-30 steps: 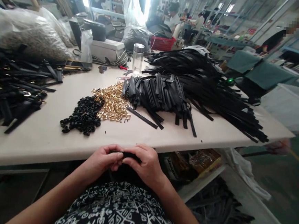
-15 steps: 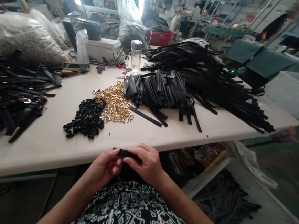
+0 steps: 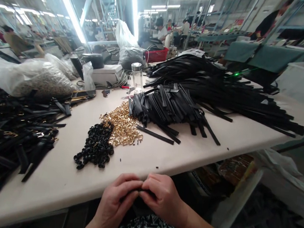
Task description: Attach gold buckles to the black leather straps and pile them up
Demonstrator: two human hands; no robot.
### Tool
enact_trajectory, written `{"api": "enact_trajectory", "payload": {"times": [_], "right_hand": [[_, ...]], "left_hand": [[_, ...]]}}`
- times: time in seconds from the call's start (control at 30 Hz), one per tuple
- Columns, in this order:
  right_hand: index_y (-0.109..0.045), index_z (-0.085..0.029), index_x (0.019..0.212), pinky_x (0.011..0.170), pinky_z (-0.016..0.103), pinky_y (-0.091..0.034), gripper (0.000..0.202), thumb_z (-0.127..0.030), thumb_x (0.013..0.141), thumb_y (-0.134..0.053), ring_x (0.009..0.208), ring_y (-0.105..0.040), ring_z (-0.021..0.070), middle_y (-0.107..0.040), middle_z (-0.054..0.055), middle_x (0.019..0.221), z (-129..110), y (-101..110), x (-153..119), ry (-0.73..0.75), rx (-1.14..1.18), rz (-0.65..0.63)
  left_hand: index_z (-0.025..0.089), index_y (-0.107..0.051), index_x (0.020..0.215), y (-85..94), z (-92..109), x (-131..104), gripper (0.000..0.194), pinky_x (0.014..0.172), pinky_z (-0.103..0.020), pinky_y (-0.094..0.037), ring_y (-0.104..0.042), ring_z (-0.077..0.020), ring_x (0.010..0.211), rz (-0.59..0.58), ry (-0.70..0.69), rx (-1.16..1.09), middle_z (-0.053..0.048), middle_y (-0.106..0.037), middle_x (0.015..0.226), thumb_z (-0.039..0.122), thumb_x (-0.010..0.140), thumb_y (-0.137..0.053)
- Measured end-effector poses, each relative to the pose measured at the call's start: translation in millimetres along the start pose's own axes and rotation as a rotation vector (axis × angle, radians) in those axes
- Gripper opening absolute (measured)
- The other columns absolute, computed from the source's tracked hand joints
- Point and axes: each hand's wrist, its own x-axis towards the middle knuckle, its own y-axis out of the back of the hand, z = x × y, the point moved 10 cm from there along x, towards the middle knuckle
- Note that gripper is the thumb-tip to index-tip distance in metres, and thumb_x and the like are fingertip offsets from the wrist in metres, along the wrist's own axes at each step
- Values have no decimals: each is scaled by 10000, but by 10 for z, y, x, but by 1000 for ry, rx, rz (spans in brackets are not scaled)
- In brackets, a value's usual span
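Observation:
At the table's front edge my left hand and my right hand meet, thumbs and fingers pinched together. Between them they hold a short black strap, nearly all covered by the fingers. Beyond the hands lies a heap of small black rings or loops. Touching it is a pile of gold-coloured metal buckles. Short black straps are bunched to the right of the buckles, with a single strap lying in front of them.
Long black strips cover the back right of the table. Straps with gold fittings are heaped at the left. A glass bottle stands behind the buckles, and plastic bags sit at the back left.
My hands have come closer together, and the left has turned so its back faces up. The strap, visible between them before, is now mostly hidden. The camera view has tilted upward.

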Motion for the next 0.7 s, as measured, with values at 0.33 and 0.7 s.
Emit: {"api": "enact_trajectory", "payload": {"times": [0.33, 0.7], "right_hand": [[-657, -181, 812, 574, 258, -357, 191, -264, 971, -593, 606, -551, 148, -590, 1, 676, 268, 42, -99, -147, 25, -11], [-625, -184, 1082, 586, 266, -437, 152, -288, 1034, -524, 673, -588, 174, -616, 37, 794, 102, -126, -125, 14, 22, -144]], "left_hand": [[231, -713, 852, 138, 271, -196, 101, 781, -286, -526, -639, -184, 831, 166, -341, 111, -56, -661, 858, 223, 893, -622], [168, -540, 660, -305, -787, -421, 469, 553, -238, -410, -512, -128, 542, 59, 696, -592, -26, -600, 597, 601, 805, -647]]}}
